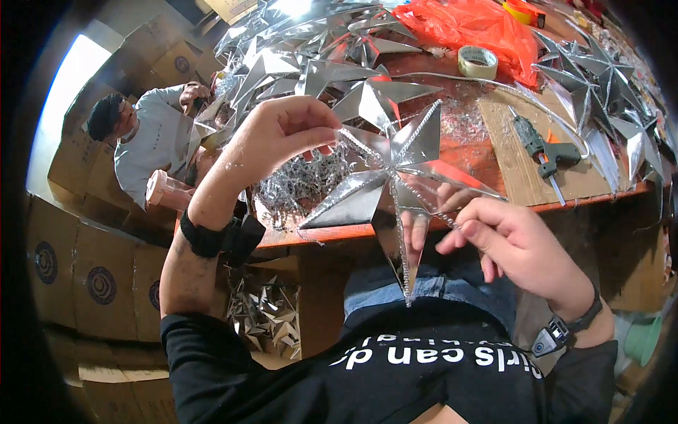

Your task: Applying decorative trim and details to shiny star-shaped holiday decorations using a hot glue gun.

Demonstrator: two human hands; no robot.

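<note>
Between my two hands hangs a shiny silver star (415, 145), its ridges lined with beaded silver trim, held above the front edge of the table. My left hand (286, 131) pinches the tip of its upper left point between thumb and fingers. At the lower right point, my right hand (505, 237) grips the tip with thumb and forefinger, the other fingers loosely bent. The lowest point of the star reaches down in front of my black shirt. A loose end of trim dangles from the left point. Behind the star lies a heap of silver tinsel (300, 185).
A glue gun (540, 145) rests on a cardboard sheet (505, 116) at right. More silver stars (311, 74) pile up at the back, others (600, 78) at far right. A tape roll (477, 62) sits near a red plastic bag (487, 32). Another person (159, 127) sits at left, beside cardboard boxes (92, 261).
</note>
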